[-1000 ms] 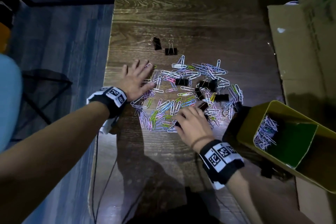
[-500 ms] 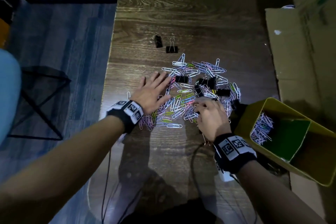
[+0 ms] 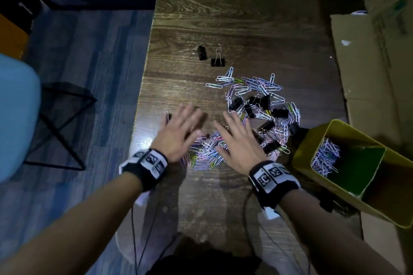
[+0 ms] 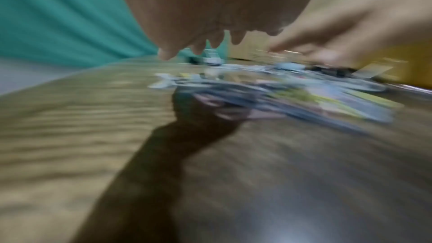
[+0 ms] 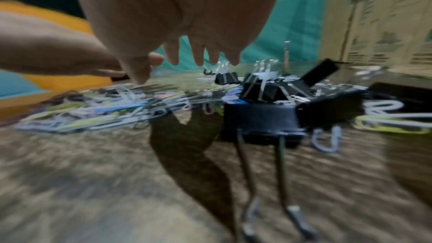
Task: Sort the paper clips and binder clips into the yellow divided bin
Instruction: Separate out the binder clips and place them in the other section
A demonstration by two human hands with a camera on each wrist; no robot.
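Note:
A heap of coloured paper clips (image 3: 252, 89) mixed with black binder clips (image 3: 257, 109) lies on the dark wooden table (image 3: 245, 18). My left hand (image 3: 178, 131) is spread flat, fingers straight, over the heap's near left edge. My right hand (image 3: 239, 138) is also flat and open just to its right, over the clips. Between the two hands lies a bunch of paper clips (image 3: 205, 152). The yellow divided bin (image 3: 312, 138) is tipped at the table's right edge, with paper clips (image 3: 326, 158) in its left compartment. In the right wrist view a binder clip (image 5: 261, 119) lies close under the palm.
Two lone binder clips (image 3: 202, 52) (image 3: 218, 61) lie farther back on the table. Flattened cardboard (image 3: 368, 73) lines the right side. The table's left edge drops to a blue floor with a black wire stool frame (image 3: 64, 123). Cables hang off the near edge.
Both hands have drawn nearer and closer together, raking paper clips into a bunch between them. The right hand's fingers have straightened out flat.

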